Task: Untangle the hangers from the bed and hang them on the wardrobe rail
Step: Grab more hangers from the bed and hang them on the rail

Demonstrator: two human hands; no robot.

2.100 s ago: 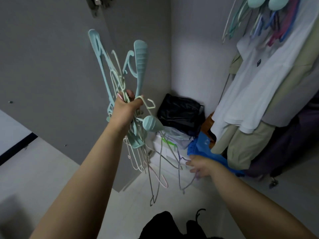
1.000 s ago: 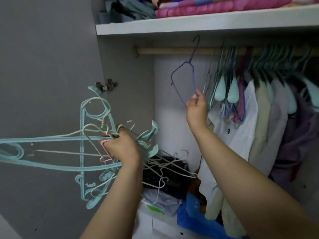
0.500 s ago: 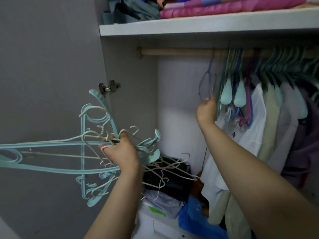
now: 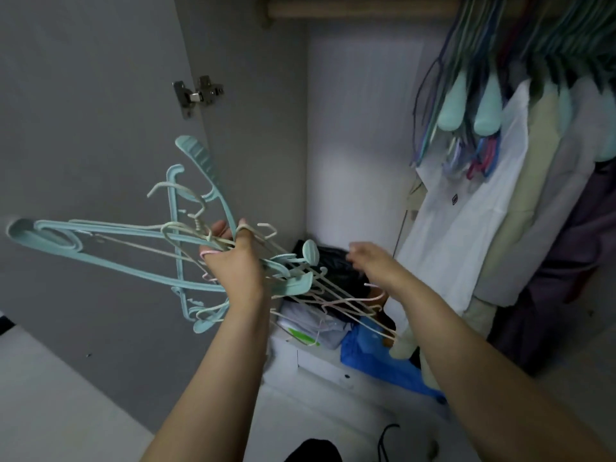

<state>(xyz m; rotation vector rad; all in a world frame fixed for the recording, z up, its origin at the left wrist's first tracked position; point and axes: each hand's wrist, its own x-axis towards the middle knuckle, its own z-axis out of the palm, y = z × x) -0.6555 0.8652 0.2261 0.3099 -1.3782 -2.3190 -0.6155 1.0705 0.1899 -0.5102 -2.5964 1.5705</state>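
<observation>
At the bottom edge a dark shape [image 4: 313,451] is cut off, too little showing to say what it is. Above it two bare forearms rise into the middle of the frame. The left hand [image 4: 235,261] is clenched around a tangled bundle of hangers [image 4: 186,235], teal plastic and pale wire ones fanning toward the left edge and down to the right; how many there are is impossible to count. The right hand [image 4: 368,260], slightly blurred, hovers just right of the bundle with fingers loosely spread and nothing in them. Behind, a black bag [image 4: 336,261] and a blue bag [image 4: 376,358] lie half hidden on the wardrobe floor. At the top, the wardrobe rail [image 4: 350,8] is cropped, with the hung hangers [image 4: 466,108] and clothes [image 4: 473,208] crowding the upper right.
</observation>
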